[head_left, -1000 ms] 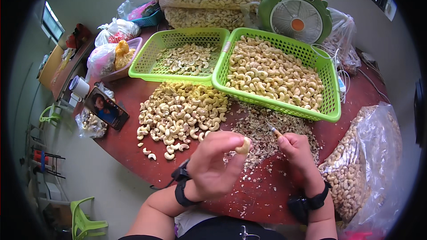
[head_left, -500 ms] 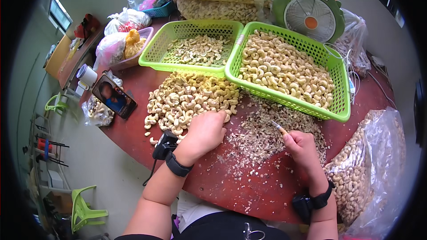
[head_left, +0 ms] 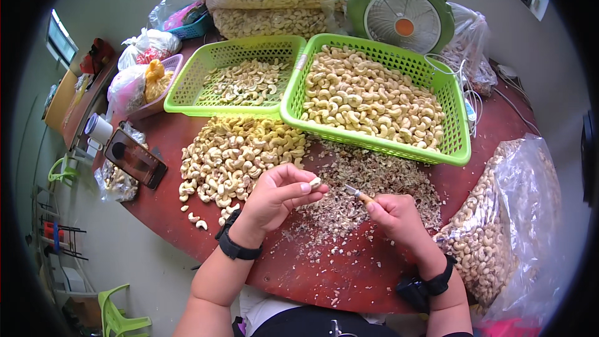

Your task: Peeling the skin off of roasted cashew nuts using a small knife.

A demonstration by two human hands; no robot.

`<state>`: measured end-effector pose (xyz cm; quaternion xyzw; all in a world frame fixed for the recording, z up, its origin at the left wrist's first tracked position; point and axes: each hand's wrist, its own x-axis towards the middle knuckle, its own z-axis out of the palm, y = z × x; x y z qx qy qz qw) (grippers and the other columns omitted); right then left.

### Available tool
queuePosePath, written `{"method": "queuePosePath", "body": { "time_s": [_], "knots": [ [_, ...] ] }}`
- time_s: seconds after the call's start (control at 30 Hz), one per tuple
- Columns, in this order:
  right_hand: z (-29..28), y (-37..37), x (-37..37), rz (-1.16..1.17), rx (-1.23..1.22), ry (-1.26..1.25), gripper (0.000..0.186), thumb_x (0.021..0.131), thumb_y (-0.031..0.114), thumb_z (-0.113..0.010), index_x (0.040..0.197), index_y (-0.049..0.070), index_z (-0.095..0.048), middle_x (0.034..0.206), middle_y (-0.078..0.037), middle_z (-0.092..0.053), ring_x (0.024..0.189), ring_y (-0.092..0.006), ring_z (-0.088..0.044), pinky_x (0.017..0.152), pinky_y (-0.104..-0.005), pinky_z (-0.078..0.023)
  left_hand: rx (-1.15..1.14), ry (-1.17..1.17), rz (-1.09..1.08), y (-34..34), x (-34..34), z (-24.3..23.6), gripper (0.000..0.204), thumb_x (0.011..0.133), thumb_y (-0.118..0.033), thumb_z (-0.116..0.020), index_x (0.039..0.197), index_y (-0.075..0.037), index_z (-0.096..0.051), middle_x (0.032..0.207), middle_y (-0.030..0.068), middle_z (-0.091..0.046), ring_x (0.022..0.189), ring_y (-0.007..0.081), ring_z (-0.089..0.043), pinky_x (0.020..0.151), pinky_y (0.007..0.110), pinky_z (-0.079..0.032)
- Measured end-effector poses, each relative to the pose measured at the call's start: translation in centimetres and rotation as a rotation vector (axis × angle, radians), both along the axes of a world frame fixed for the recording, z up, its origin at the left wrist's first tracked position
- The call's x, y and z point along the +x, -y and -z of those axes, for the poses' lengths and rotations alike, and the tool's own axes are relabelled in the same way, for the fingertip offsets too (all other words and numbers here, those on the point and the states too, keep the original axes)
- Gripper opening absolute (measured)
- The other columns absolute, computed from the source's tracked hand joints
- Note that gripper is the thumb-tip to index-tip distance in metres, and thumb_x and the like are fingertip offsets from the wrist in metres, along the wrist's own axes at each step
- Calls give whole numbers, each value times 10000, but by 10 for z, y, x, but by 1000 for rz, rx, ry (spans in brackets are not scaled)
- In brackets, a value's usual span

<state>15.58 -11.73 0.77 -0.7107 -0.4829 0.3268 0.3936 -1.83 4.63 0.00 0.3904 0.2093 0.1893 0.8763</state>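
Left hand (head_left: 274, 196) here, pinching one cashew (head_left: 315, 183) between thumb and fingers, the loose pile (head_left: 218, 165) at its ten o'clock! Right hand (head_left: 399, 215), I see, clamped round a small knife (head_left: 358, 193), its blade apart from the cashew, nearer four o'clock. Full green basket (head_left: 458, 142) at that hand's twelve!

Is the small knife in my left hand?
No, the small knife is gripped in your right hand, while your left hand holds a single cashew at its fingertips.
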Motion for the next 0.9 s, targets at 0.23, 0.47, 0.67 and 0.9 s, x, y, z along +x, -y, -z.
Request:
{"method": "queuePosePath", "body": {
  "time_s": [0.23, 0.47, 0.67, 0.9],
  "knots": [
    [2, 0, -2, -11, 46, -31, 359, 802, 292, -532, 582, 11, -494, 447, -27, -377, 421, -86, -369, 403, -261, -311, -82, -22, 42, 9, 5, 0, 280, 730, 46, -577, 1003, 6, -528, 910, 89, -564, 824, 203, -590, 730, 281, -504],
    [-1, -1, -1, -48, -2, -62, 311, 795, 276, -534, 644, 4, -536, 508, -77, -464, 443, -124, -420, 441, -279, -348, -118, 22, 67, 24, 18, -1, 310, 754, 33, -559, 1056, -2, -494, 888, 73, -576, 845, 171, -577, 751, 269, -488],
    [2, 0, 1, -67, -13, -71, 317, 797, 285, -527, 647, 6, -543, 510, -79, -467, 447, -136, -431, 450, -277, -351, -171, 116, -32, 38, 24, 3, 272, 766, 16, -557, 1029, -20, -500, 911, 85, -571, 870, 189, -568, 770, 311, -488],
    [0, -1, -2, -74, -33, -103, 327, 796, 294, -529, 639, 9, -550, 506, -63, -469, 453, -116, -429, 447, -269, -349, -146, 167, -15, 43, 22, 4, 333, 772, 23, -542, 1098, -26, -493, 935, 90, -577, 886, 186, -561, 778, 326, -486]
  ]
}}
